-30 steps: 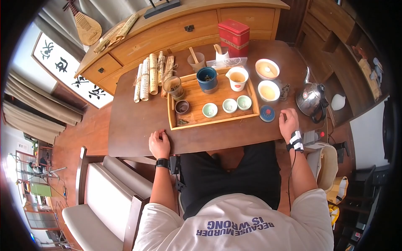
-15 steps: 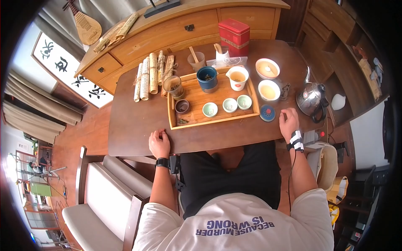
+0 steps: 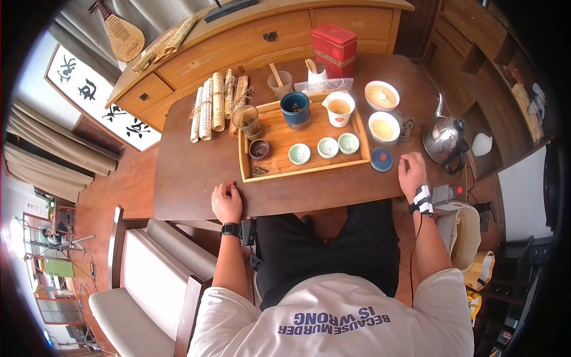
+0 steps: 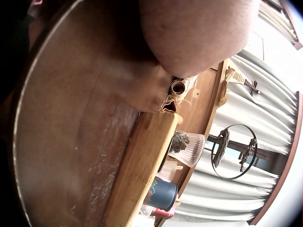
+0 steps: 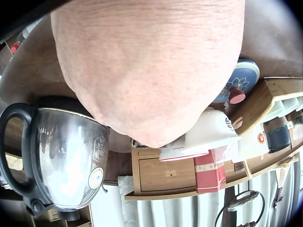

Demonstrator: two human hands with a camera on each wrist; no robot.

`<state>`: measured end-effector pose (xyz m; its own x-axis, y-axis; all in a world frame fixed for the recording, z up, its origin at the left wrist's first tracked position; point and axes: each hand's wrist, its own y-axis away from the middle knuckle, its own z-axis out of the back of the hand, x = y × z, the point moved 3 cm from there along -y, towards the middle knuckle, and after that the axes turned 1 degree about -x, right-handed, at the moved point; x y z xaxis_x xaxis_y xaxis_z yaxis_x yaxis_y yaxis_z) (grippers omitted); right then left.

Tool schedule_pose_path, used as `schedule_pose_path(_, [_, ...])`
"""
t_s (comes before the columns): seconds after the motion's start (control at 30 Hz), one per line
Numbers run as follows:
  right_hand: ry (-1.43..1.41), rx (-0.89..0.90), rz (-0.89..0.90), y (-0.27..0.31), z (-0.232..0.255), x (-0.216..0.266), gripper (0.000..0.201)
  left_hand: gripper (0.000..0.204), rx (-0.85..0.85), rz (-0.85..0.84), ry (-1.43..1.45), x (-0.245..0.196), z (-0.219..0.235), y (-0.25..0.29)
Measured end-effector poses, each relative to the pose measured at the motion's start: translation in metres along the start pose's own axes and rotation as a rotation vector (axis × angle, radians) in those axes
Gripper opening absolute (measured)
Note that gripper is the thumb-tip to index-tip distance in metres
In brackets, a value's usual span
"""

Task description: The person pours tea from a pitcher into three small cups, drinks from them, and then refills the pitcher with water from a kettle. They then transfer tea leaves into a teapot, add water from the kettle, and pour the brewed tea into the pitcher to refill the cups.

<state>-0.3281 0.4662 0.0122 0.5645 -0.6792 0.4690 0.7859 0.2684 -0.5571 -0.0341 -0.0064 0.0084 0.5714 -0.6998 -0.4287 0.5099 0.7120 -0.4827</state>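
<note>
My left hand [image 3: 226, 203] rests on the table's front edge, fingers loosely curled, holding nothing. At the right, my right hand [image 3: 412, 174] lies likewise on the tabletop, nearest to a round blue lid [image 3: 381, 159] with a red knob. Between and beyond the hands stands a wooden tray [image 3: 309, 134]. On it are three pale green teacups [image 3: 328, 147], a small dark cup [image 3: 259, 149], a ribbed glass [image 3: 245, 121] with leaves, a blue cup [image 3: 295, 110] and a white pitcher [image 3: 339, 113] of tea. The back of each hand hides its fingers in the wrist views.
A steel kettle [image 3: 441, 141] stands right of my right hand. Two white bowls [image 3: 384, 127] of pale liquid sit right of the tray. Behind it are a red tin [image 3: 334, 50] and a glass with a wooden handle [image 3: 279, 84]. Rolled scrolls [image 3: 206, 110] lie at the left back.
The head view has shifted very slightly. Both hands and the tea things keep their places on the table.
</note>
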Motion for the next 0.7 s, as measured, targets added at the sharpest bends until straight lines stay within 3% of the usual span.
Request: schedule_pose_path(0.7, [-0.001,-0.022,0.010,-0.0010,0.0006,0.0020,0.009,0.014,0.042,0.034,0.004,0.0008,0.0004,-0.0007])
